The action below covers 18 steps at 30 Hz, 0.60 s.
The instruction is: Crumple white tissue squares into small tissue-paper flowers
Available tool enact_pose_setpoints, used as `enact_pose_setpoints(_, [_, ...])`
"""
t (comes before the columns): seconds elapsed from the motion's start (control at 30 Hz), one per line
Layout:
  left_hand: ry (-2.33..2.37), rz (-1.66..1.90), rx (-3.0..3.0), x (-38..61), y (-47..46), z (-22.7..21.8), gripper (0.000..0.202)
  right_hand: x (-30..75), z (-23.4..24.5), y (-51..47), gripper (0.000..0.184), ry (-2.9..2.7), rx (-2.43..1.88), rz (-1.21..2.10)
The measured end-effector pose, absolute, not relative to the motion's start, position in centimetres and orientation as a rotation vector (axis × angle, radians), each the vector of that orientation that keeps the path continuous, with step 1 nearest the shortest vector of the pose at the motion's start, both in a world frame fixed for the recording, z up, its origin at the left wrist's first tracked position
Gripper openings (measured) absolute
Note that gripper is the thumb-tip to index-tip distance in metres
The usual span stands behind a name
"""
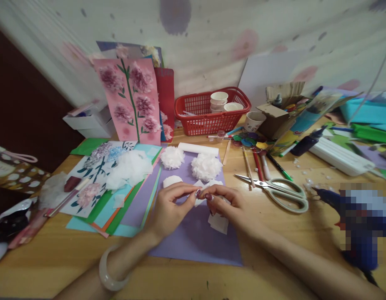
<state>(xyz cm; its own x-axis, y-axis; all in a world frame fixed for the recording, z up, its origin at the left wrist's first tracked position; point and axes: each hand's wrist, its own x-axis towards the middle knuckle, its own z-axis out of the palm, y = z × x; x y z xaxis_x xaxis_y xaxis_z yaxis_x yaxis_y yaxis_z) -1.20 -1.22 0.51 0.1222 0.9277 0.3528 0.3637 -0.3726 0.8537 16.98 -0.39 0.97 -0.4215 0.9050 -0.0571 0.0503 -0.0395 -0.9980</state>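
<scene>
My left hand (pixel 171 209) and my right hand (pixel 228 203) meet over a purple sheet (pixel 193 246), fingertips pinched close together. A small piece of white tissue paper (pixel 198 201) shows between them, partly covered by the fingers. More white paper squares (pixel 218 224) lie under and beside my right hand. Just beyond the hands are two ruffled white paper flowers, one on the left (pixel 172 157) and a larger one on the right (pixel 206 167). Behind these lies a white roll (pixel 198 149). A white paper stack (pixel 172 181) sits by my left knuckles.
Scissors (pixel 274 189) lie right of the sheet, with brushes and pens behind. A blue glue gun (pixel 330 200) is at far right, partly pixelated. Coloured sheets (pixel 135 214) and a white tissue pile (pixel 129 168) lie left. A red basket (pixel 208 125) holding paper cups stands behind.
</scene>
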Motion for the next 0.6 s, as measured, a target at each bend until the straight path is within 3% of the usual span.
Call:
enact_pose_setpoints(0.2, [1.256,1.230,1.672,-1.14,-1.25,0.38,0.004,16.96,1.19,-0.43,0.025,-1.591,-1.055,1.507])
enact_pose_setpoints(0.6, [1.190,1.207,1.840,-1.00,-1.39,0.92,0.015,16.96,1.54,-0.43,0.034,-1.633,-1.071,1.441])
